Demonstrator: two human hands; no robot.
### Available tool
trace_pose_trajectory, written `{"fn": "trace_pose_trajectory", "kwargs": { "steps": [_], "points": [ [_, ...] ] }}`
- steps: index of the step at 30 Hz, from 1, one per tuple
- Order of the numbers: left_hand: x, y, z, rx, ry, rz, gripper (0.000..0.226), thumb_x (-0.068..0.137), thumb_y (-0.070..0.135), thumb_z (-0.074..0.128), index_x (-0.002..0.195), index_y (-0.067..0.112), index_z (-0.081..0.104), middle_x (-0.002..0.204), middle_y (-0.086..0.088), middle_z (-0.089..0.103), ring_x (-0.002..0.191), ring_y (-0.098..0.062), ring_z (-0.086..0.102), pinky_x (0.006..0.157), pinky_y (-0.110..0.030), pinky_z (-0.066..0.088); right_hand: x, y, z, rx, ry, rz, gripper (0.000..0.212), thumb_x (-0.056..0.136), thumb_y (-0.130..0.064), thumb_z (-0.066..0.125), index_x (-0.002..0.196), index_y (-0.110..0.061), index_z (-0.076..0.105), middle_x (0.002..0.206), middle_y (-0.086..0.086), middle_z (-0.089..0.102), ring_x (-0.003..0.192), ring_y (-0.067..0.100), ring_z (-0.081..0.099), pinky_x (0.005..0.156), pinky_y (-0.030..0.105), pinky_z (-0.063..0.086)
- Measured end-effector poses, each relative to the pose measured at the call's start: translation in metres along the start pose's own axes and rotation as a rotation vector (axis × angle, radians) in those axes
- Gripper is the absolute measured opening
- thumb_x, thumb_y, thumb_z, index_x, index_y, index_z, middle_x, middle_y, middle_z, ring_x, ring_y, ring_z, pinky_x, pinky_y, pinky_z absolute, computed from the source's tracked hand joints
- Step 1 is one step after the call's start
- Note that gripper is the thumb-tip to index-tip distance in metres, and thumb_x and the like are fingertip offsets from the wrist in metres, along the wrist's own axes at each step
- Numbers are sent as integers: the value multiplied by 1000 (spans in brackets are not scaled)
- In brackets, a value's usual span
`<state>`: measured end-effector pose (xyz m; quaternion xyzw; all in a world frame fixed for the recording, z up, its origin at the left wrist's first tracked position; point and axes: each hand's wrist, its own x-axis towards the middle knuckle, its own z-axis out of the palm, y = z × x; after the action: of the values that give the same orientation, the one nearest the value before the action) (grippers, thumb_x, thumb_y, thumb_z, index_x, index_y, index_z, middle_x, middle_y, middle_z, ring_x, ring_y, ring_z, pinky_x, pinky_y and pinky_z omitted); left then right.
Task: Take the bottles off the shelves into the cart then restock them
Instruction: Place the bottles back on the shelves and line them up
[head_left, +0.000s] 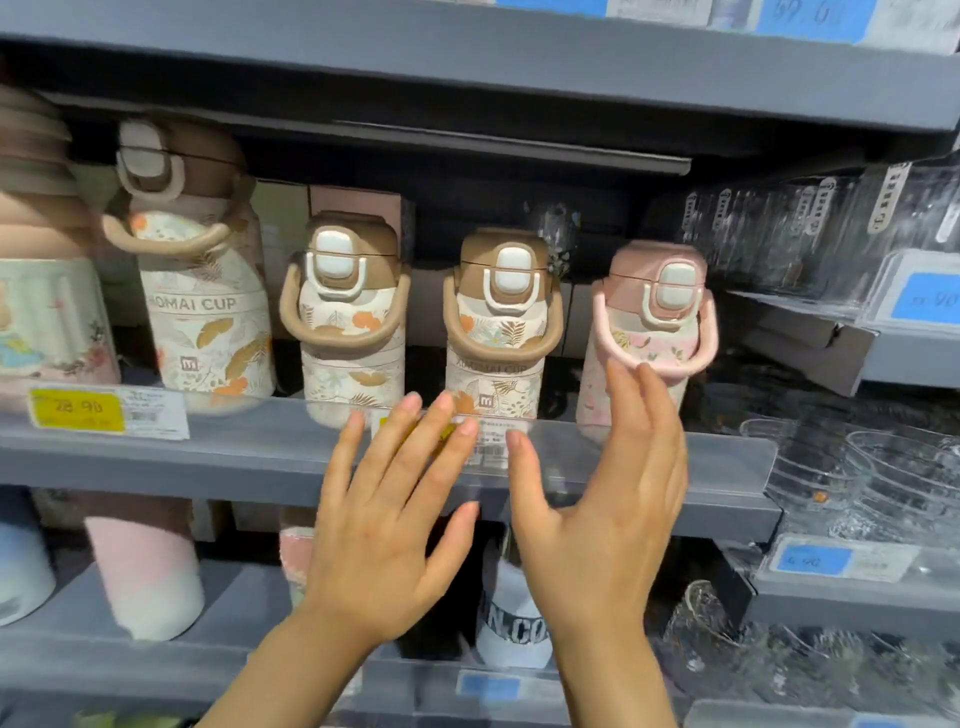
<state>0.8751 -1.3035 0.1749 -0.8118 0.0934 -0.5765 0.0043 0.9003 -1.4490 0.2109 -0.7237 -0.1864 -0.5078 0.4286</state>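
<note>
We are facing a grey shelf (208, 457) that is carrying a row of bottles behind a clear front strip. At 9 o'clock the big bottle (208, 291), cream with orange leaves and a brown lid, is standing tallest. Toward the centre two small brown bottles are standing side by side, the left one (353, 332) and the middle one (501, 332), both leaf-printed with brown loop handles and white latches. At 3 o'clock of them the pink bottle (649, 332) is standing with its pink handle hanging down in front.

We are holding our left hand (384, 525) at 6 o'clock with fingers spread wide, gripping nothing, its tips lying over the shelf strip below the middle one. Our right hand (608, 499) is also open wide, fingertips just at the pink handle; whether they are touching it we cannot tell.

Clear glassware (857, 467) is crowding 3 o'clock. A yellow tag (78, 410) is sitting at 9 o'clock.
</note>
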Motion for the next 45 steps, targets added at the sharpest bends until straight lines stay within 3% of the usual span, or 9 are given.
{"fn": "trace_pose_trajectory", "kwargs": {
  "steps": [5, 14, 17, 20, 26, 29, 36, 42, 45],
  "points": [
    [-53, -49, -64, -128, -47, -196, 44, 93, 31, 49, 134, 15, 51, 142, -8, 50, 127, -23, 49, 113, -41, 29, -58, -65, 31, 64, -120, 9, 54, 86, -38, 56, 136, -22, 41, 144, 5, 45, 135, 21, 39, 110, 44, 30],
    [-178, -216, -223, -96, -215, -600, 34, 90, 36, 46, 104, 17, 70, 107, 3, 68, 95, -15, 61, 77, -30, 46, -176, -225, 122, 200, -471, 6, 40, 85, -39, 52, 118, -19, 62, 125, -3, 60, 119, 16, 51, 100, 36, 38],
    [-220, -258, -271, -81, -238, -722, 34, 89, 38, 45, 101, 18, 71, 102, 9, 66, 92, -7, 57, 76, -22, 43, -221, -276, 153, 244, -595, 23, 37, 84, -41, 51, 113, -21, 63, 119, -6, 62, 114, 17, 55, 95, 42, 43],
    [-254, -289, -319, -57, -262, -832, 32, 91, 42, 43, 101, 26, 68, 101, 26, 58, 94, 5, 53, 79, -5, 37, -266, -326, 180, 310, -724, 31, 32, 84, -40, 52, 112, -27, 59, 117, -12, 60, 112, 11, 54, 96, 32, 38],
    [-309, -347, -390, 71, -230, -973, 33, 92, 43, 43, 100, 25, 70, 100, 21, 62, 95, 4, 56, 80, -7, 39, -318, -413, 236, 395, -928, -43, 35, 80, -41, 51, 108, -25, 63, 112, -13, 60, 106, 7, 54, 92, 19, 32],
    [-332, -366, -413, 116, -212, -1035, 32, 92, 41, 44, 99, 25, 70, 100, 20, 61, 96, 3, 56, 83, -12, 40, -337, -448, 264, 452, -1018, -71, 41, 80, -46, 47, 110, -24, 63, 115, -13, 60, 108, 7, 53, 92, 22, 32],
    [-354, -433, -440, 238, -309, -1065, 33, 91, 44, 42, 100, 28, 69, 96, 28, 54, 92, 12, 45, 83, 5, 27, -380, -500, 344, 592, -983, -118, 32, 80, -35, 56, 102, -15, 65, 103, -3, 65, 97, 20, 62, 83, 39, 52],
    [-353, -523, -397, 209, -333, -1093, 20, 89, 37, 56, 103, 30, 70, 97, 41, 47, 96, 12, 47, 83, 7, 25, -375, -508, 433, 441, -1070, -204, 37, 80, -37, 46, 105, -16, 64, 105, 0, 63, 93, 25, 59, 81, 39, 49],
    [-356, -558, -383, 187, -364, -1041, 29, 89, 42, 51, 106, 27, 69, 103, 34, 51, 101, 6, 49, 86, 6, 24, -381, -500, 456, 320, -994, -277, 38, 80, -27, 57, 116, -14, 59, 120, 9, 57, 105, 33, 55, 88, 44, 45]
  ]
}}
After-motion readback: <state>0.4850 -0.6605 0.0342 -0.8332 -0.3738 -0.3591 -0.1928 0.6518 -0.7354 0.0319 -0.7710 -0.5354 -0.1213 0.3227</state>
